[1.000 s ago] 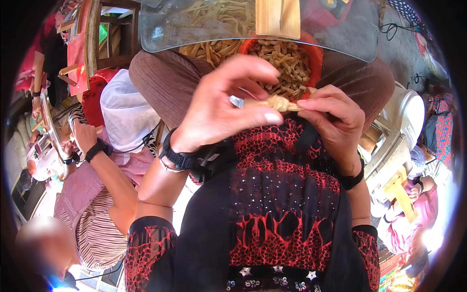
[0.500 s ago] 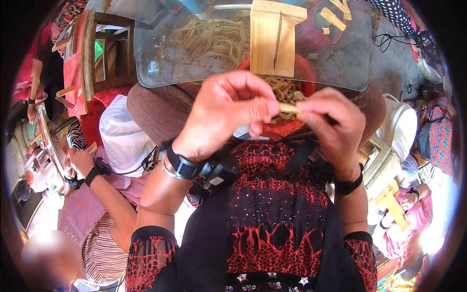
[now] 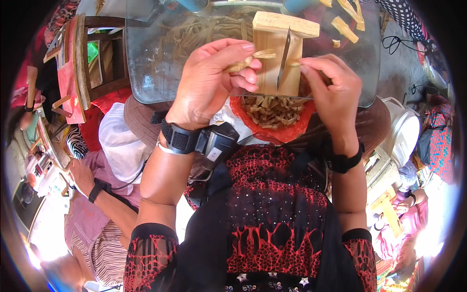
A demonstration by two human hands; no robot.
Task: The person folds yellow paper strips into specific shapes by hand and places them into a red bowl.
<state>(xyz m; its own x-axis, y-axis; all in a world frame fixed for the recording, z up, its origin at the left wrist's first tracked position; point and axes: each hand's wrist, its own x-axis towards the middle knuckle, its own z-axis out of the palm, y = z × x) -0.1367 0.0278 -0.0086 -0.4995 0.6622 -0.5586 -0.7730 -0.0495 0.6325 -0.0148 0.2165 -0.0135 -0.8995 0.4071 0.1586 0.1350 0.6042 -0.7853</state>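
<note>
My left hand [image 3: 197, 82] is closed on a pale, dried-looking plant strip [image 3: 264, 54], one end poking out toward a blade. That dark narrow blade [image 3: 283, 63] stands up from a wooden block [image 3: 267, 78] with a crosspiece at its far end. On the blade's right side, my right hand [image 3: 337, 85] pinches a small pale strip piece [image 3: 295, 63] between thumb and forefinger. Short cut pieces [image 3: 275, 111] fill a red bowl [image 3: 279, 137] below the block's near end, between my knees.
A glass tabletop [image 3: 146, 85] carries the block, a heap of long strips [image 3: 204, 31] and loose pieces [image 3: 344, 29] at the far right. A wooden chair [image 3: 87, 63] stands left. Another person's hand [image 3: 81, 176] is at the lower left. A white lidded bucket [image 3: 403, 124] sits right.
Both hands have moved up and apart, from meeting over the bowl at one strip to either side of the blade. The bowl of pieces is now more exposed.
</note>
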